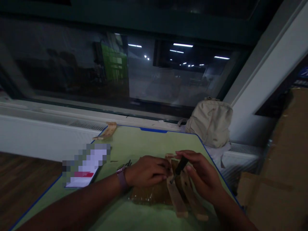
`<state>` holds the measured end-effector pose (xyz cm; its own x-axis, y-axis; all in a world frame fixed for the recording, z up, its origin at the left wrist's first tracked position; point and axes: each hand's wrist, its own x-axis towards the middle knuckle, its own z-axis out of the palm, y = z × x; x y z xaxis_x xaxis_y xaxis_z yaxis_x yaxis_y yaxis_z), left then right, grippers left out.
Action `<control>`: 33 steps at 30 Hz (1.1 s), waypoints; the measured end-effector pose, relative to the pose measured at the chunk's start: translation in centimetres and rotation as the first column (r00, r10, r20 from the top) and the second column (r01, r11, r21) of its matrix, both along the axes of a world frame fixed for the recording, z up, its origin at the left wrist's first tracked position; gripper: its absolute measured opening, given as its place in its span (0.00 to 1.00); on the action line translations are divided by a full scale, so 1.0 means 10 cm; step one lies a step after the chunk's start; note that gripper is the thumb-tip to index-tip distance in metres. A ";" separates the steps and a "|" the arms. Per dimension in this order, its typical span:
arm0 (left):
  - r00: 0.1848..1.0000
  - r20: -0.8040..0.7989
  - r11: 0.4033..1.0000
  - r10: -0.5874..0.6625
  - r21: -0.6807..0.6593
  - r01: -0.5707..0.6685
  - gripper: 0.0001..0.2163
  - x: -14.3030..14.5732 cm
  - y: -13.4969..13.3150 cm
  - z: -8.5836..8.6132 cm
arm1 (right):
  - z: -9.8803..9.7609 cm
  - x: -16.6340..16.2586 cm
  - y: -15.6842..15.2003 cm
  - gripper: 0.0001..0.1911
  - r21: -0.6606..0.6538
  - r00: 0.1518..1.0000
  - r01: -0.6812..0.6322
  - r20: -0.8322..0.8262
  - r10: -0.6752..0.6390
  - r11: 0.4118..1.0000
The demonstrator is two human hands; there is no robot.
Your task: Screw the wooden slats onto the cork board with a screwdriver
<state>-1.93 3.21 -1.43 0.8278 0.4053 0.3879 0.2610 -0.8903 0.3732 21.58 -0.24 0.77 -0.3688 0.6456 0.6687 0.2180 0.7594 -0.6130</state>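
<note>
My right hand (201, 171) grips a short screwdriver (181, 165) by its dark handle. The shaft slants down to the left, its tip at a small dark spot on a curved wooden slat (177, 200). My left hand (151, 171) wears a watch with a pinkish strap and is closed at the near slat's upper end, its fingertips against the wood. Beside it on the right lies a second wooden slat (193, 200). Beneath my left hand and the slats is a brown, shiny, plastic-like packet (150, 194); its far part is hidden.
A phone or tablet with a lit screen (86, 170), partly pixelated, is on the green blue-edged table (130, 138). Another wooden piece (109, 130) lies at the far left corner. Behind stand a beige backpack (210, 122) and a window; cardboard boxes (276, 166) rise on the right.
</note>
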 end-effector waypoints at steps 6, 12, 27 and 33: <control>1.000 -0.011 0.998 0.006 -0.058 -0.007 0.08 0.01 -0.03 0.05 | -0.01 -0.15 -0.13 0.16 -0.028 0.991 -0.089 -0.105 0.086 0.996; 1.000 -0.003 0.997 -0.026 -0.077 0.026 0.10 0.00 -0.01 0.04 | -0.03 -0.17 -0.04 0.15 0.059 0.969 0.169 -0.194 -0.155 0.984; 1.000 0.001 0.998 -0.014 -0.061 0.014 0.09 -0.01 0.00 0.02 | 0.03 -0.18 -0.05 0.18 0.162 0.990 0.135 -0.073 -0.124 0.978; 0.999 0.003 0.997 -0.032 -0.071 0.032 0.10 -0.02 0.01 0.00 | 0.15 -0.07 -0.04 0.09 0.232 0.986 0.163 -0.057 -0.154 0.959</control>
